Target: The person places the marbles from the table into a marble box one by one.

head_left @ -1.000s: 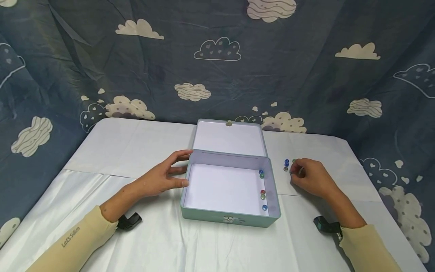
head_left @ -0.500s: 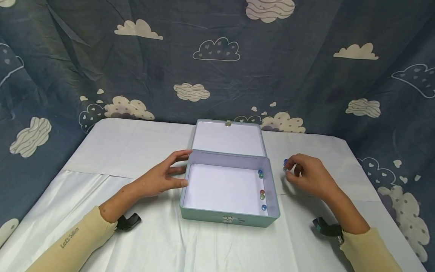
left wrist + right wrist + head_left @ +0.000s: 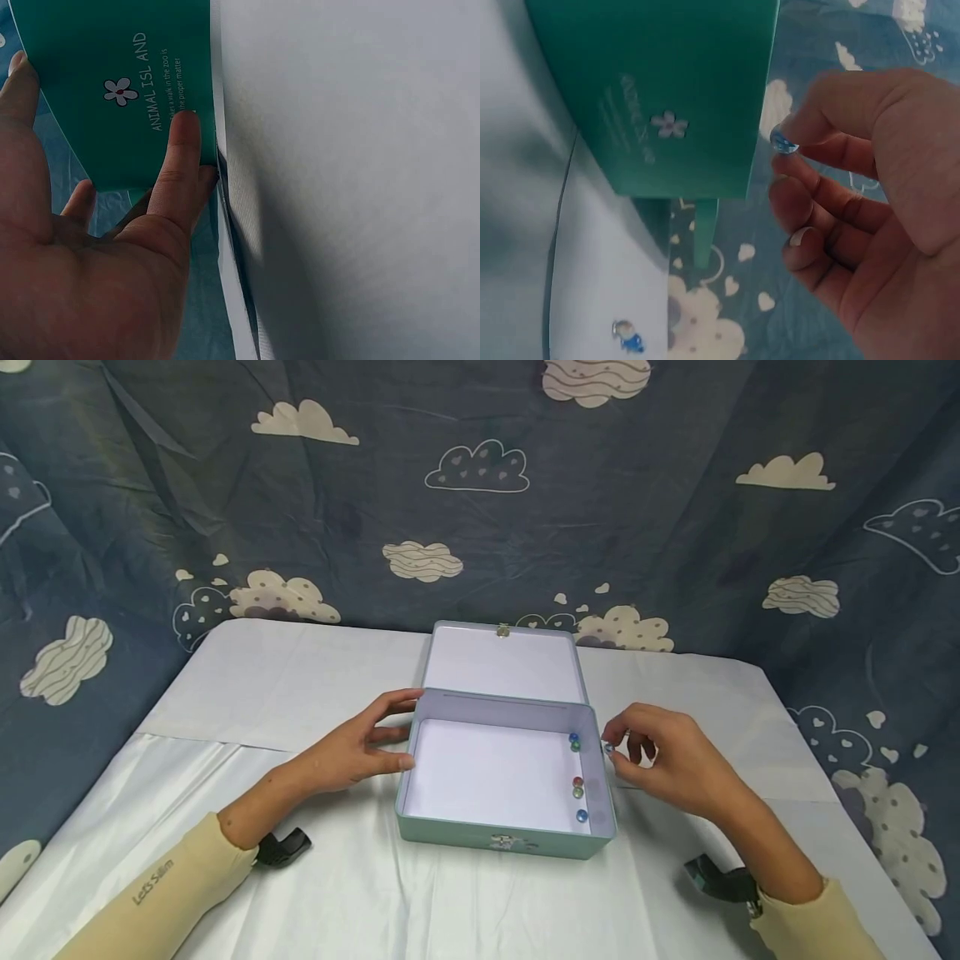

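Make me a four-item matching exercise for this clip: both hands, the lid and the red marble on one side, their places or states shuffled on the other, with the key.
Column one
1. Left hand
2. Right hand
3. Lid
4. Red marble

Column two
A. Inside the box, near its right wall
B. Pinching a blue marble outside the box
C. At the box's left side
D. Open, at the back of the box

Right pairs: 1-C, 2-B, 3-D, 4-A

The box (image 3: 442,832) is green outside, the held marble (image 3: 783,140) blue, the backdrop (image 3: 495,527) cloud-patterned navy
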The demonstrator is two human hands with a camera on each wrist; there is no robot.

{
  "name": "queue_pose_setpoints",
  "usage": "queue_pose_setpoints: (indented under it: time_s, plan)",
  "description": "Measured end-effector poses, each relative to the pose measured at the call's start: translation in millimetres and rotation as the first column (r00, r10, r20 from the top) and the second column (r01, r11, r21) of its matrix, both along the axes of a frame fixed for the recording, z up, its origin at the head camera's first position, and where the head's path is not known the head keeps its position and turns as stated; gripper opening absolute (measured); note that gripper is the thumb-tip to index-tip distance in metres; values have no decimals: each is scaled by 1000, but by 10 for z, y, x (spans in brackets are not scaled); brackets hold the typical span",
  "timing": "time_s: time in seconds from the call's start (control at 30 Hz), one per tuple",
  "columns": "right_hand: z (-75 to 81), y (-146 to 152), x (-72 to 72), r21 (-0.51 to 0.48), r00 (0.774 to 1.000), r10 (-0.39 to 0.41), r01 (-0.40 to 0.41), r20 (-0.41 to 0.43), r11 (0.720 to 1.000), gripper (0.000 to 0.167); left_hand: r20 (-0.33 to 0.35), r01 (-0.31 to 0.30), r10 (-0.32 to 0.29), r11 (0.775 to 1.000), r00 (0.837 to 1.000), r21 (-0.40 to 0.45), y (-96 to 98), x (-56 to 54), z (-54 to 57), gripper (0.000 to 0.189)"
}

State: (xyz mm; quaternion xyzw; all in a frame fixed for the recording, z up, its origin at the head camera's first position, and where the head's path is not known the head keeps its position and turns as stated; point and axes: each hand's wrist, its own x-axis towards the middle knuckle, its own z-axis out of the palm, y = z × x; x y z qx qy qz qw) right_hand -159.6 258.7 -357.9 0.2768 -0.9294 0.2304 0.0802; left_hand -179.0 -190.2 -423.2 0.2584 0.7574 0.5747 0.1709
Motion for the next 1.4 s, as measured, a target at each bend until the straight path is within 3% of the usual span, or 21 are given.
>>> queue_pose_setpoints:
  time_s: [0.4,1.03,1.23,1.4]
  plan:
    - [0,-173,104,6,985,140,-141,105,990,29,6,5,-5,1000,1000,13,-3,-7,3,89]
    - [-23,-241,155,80,974,148,-163,172,983,27,-6,-2,2,1000,1000,8,4,-6,11,90]
    - [-11,-219,151,62,977,158,-168,142,984,27,0,2,-2,1000,1000,10,2,-7,8,90]
    - [-2,-151,109,26,986,164,-165,32,986,30,-4,4,-4,1000,1000,7,4,-9,2,90]
